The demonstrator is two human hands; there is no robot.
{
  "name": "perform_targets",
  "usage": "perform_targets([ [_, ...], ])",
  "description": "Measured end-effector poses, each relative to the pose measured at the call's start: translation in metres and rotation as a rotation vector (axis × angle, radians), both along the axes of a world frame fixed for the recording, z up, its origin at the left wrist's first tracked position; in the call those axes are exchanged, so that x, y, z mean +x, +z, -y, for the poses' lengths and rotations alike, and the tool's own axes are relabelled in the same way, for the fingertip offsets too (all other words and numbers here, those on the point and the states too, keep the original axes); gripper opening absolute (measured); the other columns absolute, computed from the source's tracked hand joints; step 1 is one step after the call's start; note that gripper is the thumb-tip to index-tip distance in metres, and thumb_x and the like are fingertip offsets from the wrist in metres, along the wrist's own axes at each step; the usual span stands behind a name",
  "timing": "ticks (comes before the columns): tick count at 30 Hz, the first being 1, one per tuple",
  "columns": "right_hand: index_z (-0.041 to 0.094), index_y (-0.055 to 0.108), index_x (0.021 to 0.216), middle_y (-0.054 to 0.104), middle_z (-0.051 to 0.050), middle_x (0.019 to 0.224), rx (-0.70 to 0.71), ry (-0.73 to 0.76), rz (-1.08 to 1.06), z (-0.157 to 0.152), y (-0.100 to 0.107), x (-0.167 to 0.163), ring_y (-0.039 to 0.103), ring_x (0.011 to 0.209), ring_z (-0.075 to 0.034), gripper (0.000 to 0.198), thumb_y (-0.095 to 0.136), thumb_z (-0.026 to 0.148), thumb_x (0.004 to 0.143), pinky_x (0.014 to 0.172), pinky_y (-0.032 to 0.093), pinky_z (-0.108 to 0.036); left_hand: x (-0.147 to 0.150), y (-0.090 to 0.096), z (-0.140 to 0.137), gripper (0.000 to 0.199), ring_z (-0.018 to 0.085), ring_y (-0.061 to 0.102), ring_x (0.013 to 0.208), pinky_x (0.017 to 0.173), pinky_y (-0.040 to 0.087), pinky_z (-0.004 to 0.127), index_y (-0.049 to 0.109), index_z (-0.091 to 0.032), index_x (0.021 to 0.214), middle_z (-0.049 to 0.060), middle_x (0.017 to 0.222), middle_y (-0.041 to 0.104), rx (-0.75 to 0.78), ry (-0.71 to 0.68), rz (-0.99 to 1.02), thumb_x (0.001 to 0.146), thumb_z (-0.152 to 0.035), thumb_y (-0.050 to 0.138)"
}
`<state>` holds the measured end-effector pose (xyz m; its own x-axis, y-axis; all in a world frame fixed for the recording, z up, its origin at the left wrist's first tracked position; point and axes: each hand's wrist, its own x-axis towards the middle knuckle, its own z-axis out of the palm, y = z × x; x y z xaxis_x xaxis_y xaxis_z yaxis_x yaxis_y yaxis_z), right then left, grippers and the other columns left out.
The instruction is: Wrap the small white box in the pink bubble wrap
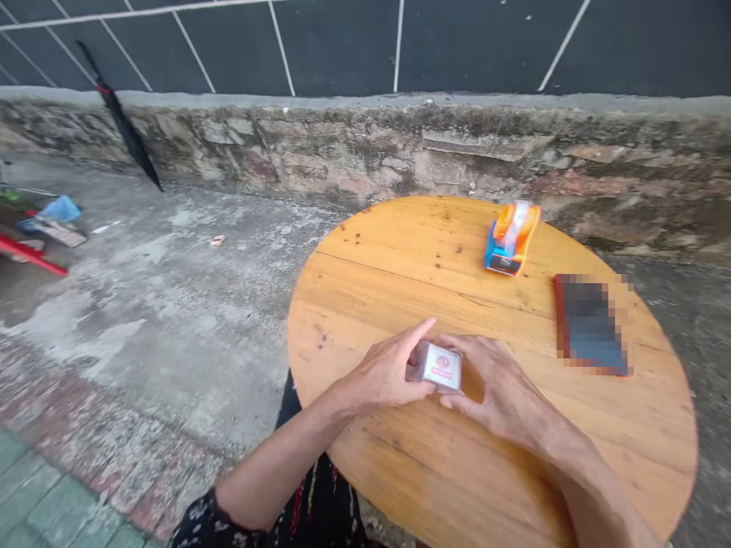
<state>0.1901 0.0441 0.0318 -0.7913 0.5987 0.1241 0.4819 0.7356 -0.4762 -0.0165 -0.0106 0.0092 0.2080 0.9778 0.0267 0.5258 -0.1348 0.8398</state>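
Between my two hands is a small box (443, 367) with a white top, red print on it and shiny, clear-looking sides. My left hand (394, 369) grips its left side, thumb and fingers curved around the edges. From the right, my right hand (485, 377) holds the same box, fingertips at its far and near corners. The box is over the near middle of the round wooden table (388, 289); whether its base touches the wood is hidden.
An orange and blue object with a white band (512, 237) stands at the table's back right. Nearer on the right lies a pixelated dark flat rectangle with a red edge (591, 323). A black umbrella (126, 125) leans on the low stone wall (354, 152). Red bars (34, 255) stand far left.
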Motion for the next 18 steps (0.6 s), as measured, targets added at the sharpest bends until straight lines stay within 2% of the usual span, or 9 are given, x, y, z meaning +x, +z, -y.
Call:
perform_targets([
  [5,0.03,0.039,0.136,0.059,-0.008,0.127,0.029,0.002,0.0,-0.0008,-0.0023,0.0007,0.055,0.113,-0.028,0.062,0.066,0.036,0.08,0.093,0.042,-0.047,0.0003,-0.0012,-0.0001,0.091,0.027,0.056,0.117,0.098,0.045,0.04,0.026,-0.025,0.148,0.008,0.138,0.052,0.001,0.01,0.014,0.069,-0.03,0.07],
  [11,0.028,0.039,0.136,0.059,-0.008,0.126,0.01,0.015,-0.058,0.0023,0.0038,0.0028,0.055,0.114,-0.026,0.062,0.066,0.042,0.082,0.095,0.042,-0.044,0.0004,-0.0046,-0.0008,0.092,0.025,0.059,0.108,0.092,0.048,0.038,0.022,-0.023,0.149,0.009,0.13,0.058,-0.012,0.0,0.02,0.071,-0.028,0.07],
  [18,0.029,0.037,0.138,0.056,-0.008,0.131,0.014,0.005,-0.077,0.0012,0.0004,0.0052,0.054,0.118,-0.027,0.064,0.064,0.046,0.083,0.097,0.042,-0.045,0.0,-0.0038,0.0005,0.088,0.024,0.06,0.104,0.088,0.05,0.038,0.022,-0.024,0.149,0.008,0.126,0.06,-0.015,-0.006,0.013,0.073,-0.029,0.067],
])
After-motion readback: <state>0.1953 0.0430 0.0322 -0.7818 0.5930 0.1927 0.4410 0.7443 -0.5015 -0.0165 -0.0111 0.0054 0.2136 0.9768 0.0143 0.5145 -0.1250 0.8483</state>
